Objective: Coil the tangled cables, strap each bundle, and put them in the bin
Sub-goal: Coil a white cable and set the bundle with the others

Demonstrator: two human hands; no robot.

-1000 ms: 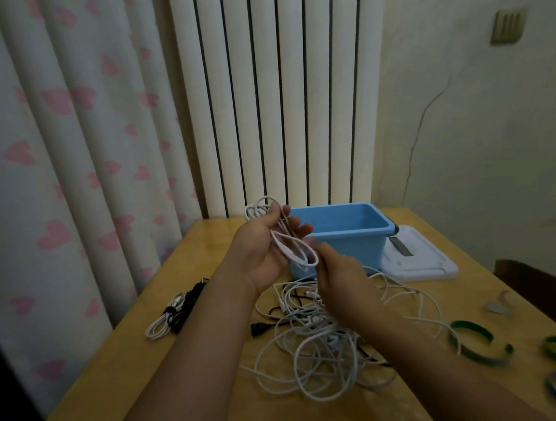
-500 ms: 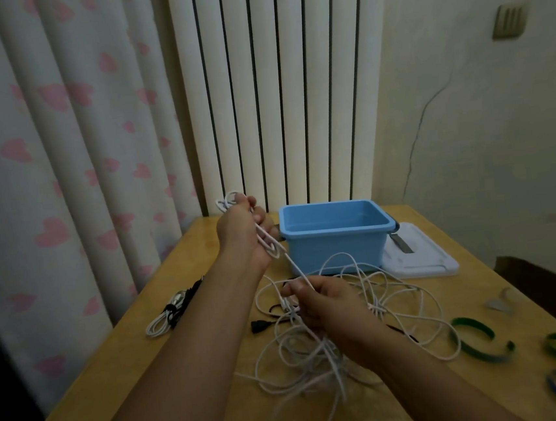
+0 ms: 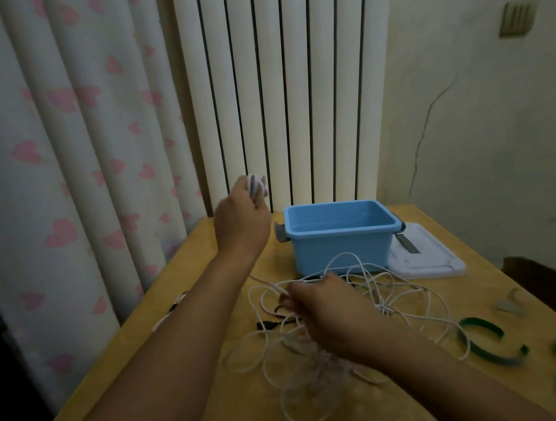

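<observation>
white cable [image 3: 373, 298] (tangled) gripped by both hands: left hand [image 3: 241, 221] raised, right hand [image 3: 327, 310] low.

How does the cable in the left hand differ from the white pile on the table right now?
The loops in the left hand are gathered tight and raised above the table; the white cable pile sprawls loose and tangled on it. The held loops are a small bunch; the pile spreads wide, in front of the blue bin. The right hand grips a strand at the pile. Both are white cable, neither strapped.
</observation>
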